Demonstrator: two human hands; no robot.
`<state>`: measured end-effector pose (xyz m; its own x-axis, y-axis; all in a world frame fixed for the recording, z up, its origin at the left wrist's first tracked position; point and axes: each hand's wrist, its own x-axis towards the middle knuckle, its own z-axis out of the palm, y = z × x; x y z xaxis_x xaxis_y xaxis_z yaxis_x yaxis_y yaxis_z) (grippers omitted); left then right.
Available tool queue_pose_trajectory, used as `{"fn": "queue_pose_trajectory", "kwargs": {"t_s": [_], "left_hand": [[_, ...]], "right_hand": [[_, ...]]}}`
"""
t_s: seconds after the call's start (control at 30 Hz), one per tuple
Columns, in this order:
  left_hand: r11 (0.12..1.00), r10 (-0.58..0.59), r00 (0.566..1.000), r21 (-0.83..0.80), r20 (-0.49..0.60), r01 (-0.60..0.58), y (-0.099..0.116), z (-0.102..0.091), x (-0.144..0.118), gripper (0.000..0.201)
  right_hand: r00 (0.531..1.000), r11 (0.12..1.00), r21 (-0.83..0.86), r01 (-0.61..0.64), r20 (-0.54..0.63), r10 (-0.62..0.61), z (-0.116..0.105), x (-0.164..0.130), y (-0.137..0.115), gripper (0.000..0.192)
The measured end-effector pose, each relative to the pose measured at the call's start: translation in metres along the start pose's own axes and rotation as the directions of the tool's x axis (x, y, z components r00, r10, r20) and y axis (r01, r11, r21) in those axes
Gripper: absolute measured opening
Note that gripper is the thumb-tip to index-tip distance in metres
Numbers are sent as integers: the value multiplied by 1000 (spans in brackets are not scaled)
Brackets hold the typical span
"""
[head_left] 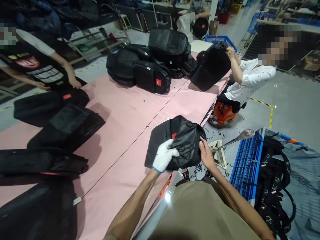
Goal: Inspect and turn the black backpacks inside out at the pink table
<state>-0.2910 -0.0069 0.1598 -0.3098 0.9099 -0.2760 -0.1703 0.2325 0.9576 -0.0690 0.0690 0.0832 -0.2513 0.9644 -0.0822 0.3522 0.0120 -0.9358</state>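
A black fabric bag (186,141) with a small red label lies over the near edge of the pink-covered table (130,116). My left hand (165,154), in a white glove with a blue cuff, grips the loose dark cloth in the bag's middle, thumb toward the right. My bare right hand (206,152) holds the bag's right rim, fingers partly hidden behind the edge. The bag's far-left part is flat, while the cloth between my hands is wrinkled.
Several black bags (152,75) are piled at the table's far end; more line its left side. One person (252,80) handles a bag at the far right, another (42,66) stands at left. A blue crate (246,166) with black straps stands at my right.
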Motion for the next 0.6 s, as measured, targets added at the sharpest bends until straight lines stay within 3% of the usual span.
{"fn": "queue_pose_trajectory", "kwargs": {"t_s": [0.1,0.2,0.3,0.37,0.47,0.53,0.6], "left_hand": [[997,-22,982,-71,-187,9,26,-43,-7,34],[995,-18,927,-96,-375,-19,36,-81,-16,31],[997,-15,884,-77,-467,-23,35,-98,-28,33],[997,-4,874,-73,-485,-36,32,-96,-35,37],[990,37,872,-98,-489,-97,28,-87,-42,39],[987,42,882,-117,-470,-109,28,-82,-42,40],[985,41,888,-130,-458,-112,27,-79,-41,41]], "right_hand": [[999,991,-122,52,-2,-53,-3,5,3,61],[1000,986,-168,1,-1,-1,-2,9,45,57],[996,989,-124,-85,12,87,4,9,90,59],[996,991,-111,-75,41,80,3,8,99,58],[995,973,-211,94,48,-86,-11,14,67,43],[962,916,-292,273,65,-266,-20,20,25,36],[919,850,-352,392,103,-381,-21,27,-19,45]]}}
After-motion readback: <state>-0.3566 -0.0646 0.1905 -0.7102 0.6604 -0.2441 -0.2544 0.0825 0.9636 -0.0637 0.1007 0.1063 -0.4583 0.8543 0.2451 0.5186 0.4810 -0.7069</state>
